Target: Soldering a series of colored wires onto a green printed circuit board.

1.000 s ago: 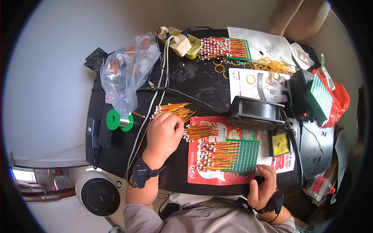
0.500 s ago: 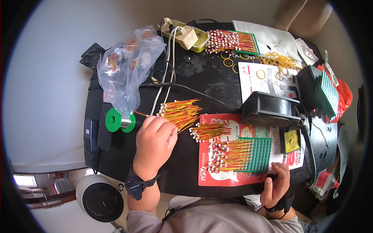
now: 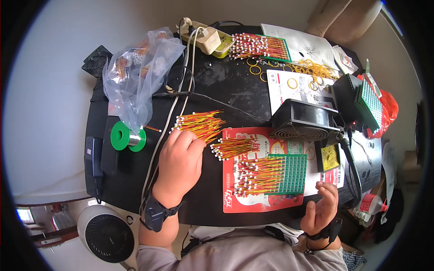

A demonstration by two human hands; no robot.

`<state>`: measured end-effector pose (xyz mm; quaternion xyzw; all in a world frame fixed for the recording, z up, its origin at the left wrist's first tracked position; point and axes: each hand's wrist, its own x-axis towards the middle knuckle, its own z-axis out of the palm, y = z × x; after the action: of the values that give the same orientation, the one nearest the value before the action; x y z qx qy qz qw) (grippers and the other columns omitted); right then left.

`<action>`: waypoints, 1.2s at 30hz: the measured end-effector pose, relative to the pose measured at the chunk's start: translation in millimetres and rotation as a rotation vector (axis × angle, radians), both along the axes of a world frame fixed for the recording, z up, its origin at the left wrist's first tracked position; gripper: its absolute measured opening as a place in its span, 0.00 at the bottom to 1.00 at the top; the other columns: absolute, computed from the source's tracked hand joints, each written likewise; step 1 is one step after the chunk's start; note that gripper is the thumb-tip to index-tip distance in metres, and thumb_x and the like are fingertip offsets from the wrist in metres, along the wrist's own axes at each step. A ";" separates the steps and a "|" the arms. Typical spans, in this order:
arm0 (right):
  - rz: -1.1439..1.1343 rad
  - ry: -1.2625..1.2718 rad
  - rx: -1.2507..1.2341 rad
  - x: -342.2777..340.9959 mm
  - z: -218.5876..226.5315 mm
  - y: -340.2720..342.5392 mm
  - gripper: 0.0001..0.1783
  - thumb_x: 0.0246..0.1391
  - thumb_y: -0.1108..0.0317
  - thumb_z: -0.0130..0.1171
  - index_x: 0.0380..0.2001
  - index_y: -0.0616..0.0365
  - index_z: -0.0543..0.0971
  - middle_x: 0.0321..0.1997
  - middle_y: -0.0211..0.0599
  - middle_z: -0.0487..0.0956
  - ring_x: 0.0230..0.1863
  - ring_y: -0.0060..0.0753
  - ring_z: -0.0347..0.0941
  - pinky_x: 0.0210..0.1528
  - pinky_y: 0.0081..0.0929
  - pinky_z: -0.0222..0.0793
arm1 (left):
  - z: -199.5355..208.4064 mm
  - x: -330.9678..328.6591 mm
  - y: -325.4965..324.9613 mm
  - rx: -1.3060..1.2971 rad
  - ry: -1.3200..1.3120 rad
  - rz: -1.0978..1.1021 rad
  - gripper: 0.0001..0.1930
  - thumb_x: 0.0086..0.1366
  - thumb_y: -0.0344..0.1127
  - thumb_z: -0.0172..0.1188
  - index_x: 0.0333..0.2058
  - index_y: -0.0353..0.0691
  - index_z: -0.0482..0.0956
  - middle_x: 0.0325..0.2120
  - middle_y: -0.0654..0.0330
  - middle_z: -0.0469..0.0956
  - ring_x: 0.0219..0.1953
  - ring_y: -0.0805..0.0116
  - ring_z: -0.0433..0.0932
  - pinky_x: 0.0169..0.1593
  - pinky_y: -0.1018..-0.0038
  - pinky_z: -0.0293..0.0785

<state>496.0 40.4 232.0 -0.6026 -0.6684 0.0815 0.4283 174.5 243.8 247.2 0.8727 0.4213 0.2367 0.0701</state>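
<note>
Nearest, just off the near right corner of the green circuit-board panel (image 3: 294, 175): right hand (image 3: 321, 210), loosely open, with fingers bent and thumb apart. Under the panel, a red printed sheet (image 3: 233, 201) on the black tabletop (image 3: 201, 203). Over the panel's left part and jutting past its left edge, red-and-yellow wire leads (image 3: 260, 177) with white connectors, side by side in rows.

Well left of the panel: left hand (image 3: 180, 162), back upward, fingers curled down and close together at the near edge of a pile of wire leads (image 3: 202, 126); with fingertips hidden, impossible to tell about any pinch on a lead. Just beyond the panel's far left corner, a smaller bundle of wire leads (image 3: 233, 147), partly over the sheet. Just right of the panel, a yellow sponge (image 3: 330, 158) in a black holder.

Far left of the panel, a green solder spool (image 3: 128, 137). Beyond the panel, slightly right, a boxy black fan (image 3: 302, 118). Farther beyond the panel, loose yellow rubber bands (image 3: 312, 68); past these, to the left, a second green panel (image 3: 285, 49) with more leads.
</note>
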 end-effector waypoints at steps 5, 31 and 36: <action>-0.016 -0.092 0.103 -0.2 -6.9 16.2 0.27 0.49 0.80 0.59 0.56 0.70 0.71 0.53 0.59 0.77 0.50 0.54 0.75 0.54 0.49 0.71 | 8.0 28.0 -7.3 0.026 -0.116 -0.132 0.16 0.56 0.22 0.60 0.44 0.34 0.83 0.46 0.55 0.81 0.48 0.52 0.77 0.52 0.60 0.75; 0.045 -0.019 0.094 -7.2 -4.8 1.7 0.24 0.50 0.77 0.59 0.53 0.70 0.72 0.47 0.57 0.79 0.41 0.50 0.76 0.44 0.44 0.74 | 3.2 28.4 -11.2 -0.079 -0.130 -0.115 0.22 0.51 0.26 0.72 0.48 0.36 0.83 0.43 0.55 0.80 0.47 0.51 0.77 0.53 0.58 0.74; 0.033 -0.073 0.122 -15.3 -1.5 21.3 0.25 0.45 0.81 0.64 0.50 0.70 0.74 0.47 0.56 0.80 0.40 0.51 0.78 0.42 0.41 0.77 | 7.9 24.9 -19.1 -0.063 -0.134 -0.115 0.21 0.50 0.22 0.71 0.46 0.33 0.82 0.42 0.50 0.81 0.47 0.45 0.77 0.53 0.56 0.75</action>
<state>480.6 61.7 230.5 -0.5667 -0.6972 0.0256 0.4384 199.4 224.7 255.1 0.8749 0.3721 0.2770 0.1391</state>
